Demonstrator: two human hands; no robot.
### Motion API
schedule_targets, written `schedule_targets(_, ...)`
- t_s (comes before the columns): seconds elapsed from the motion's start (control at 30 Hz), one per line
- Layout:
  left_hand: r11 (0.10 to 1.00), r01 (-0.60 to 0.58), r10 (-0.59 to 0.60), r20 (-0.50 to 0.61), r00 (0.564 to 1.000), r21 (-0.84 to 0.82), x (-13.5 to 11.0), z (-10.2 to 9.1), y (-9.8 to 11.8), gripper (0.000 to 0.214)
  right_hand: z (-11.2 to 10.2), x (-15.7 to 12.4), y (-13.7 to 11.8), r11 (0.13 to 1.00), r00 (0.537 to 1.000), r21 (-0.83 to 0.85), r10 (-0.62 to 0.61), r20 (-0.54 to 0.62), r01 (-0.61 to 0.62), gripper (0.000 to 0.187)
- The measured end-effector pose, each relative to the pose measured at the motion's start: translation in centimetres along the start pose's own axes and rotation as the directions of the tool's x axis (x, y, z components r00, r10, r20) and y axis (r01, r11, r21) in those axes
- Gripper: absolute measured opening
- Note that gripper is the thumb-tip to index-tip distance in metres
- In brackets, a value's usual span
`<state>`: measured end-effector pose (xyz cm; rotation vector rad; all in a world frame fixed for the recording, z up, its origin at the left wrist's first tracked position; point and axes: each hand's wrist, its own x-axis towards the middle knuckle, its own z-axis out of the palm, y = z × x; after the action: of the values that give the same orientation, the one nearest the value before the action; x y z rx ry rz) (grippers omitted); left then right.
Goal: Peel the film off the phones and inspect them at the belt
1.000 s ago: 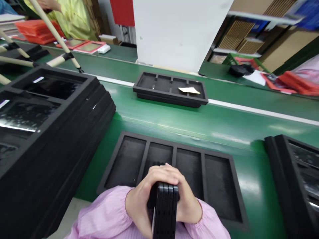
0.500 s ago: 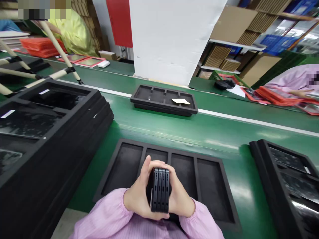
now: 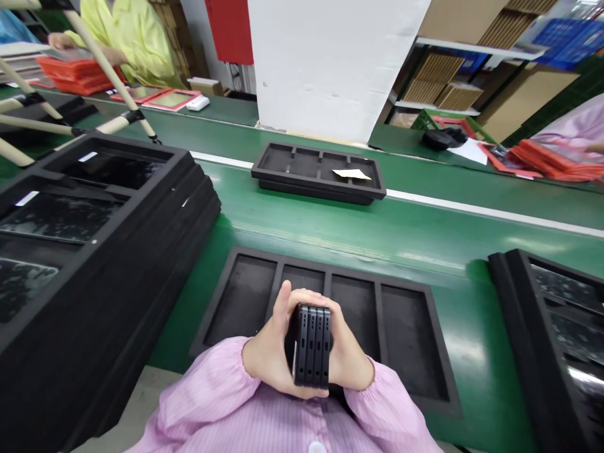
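Both my hands clasp a small stack of thin black slabs (image 3: 311, 346), held on edge close to my chest. My left hand (image 3: 268, 352) wraps the stack's left side, its fingers curled over the top. My right hand (image 3: 349, 362) presses the right side, fingers closed on it. Just beyond my hands lies a black foam tray (image 3: 236, 302) with several rectangular pockets, all bare, on the green table (image 3: 358, 236).
A tall stack of black trays (image 3: 94, 251) with glossy panels stands at my left, another stack (image 3: 547, 327) at my right. A further black tray (image 3: 321, 173) carrying a white slip rests on the conveyor. A person in yellow (image 3: 127, 38) works far left beside red packs.
My hands have tipped the slab stack more upright and squared it, so its ends with small holes face me. The camera view rose, then dropped a little.
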<state>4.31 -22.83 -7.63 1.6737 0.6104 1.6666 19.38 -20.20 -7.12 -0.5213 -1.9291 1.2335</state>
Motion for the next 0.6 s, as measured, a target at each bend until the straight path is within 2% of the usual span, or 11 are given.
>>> schedule_targets(0.3, 0.996, 0.039, -0.040, 0.016, 0.999, 0.075, -0.28, -0.18, -0.06, 0.137, -0.13, 0.09, -0.29, 1.000, 1.000, -0.005, 0.015, -0.007, -0.015, 0.093)
schedule_targets(0.6, 0.999, 0.045, -0.045, 0.026, 0.999, 0.030, -0.14, -0.08, 0.14, 0.137, -0.09, -0.18, -0.21, 1.000, 1.000, -0.020, 0.017, -0.024, -0.018, 0.090)
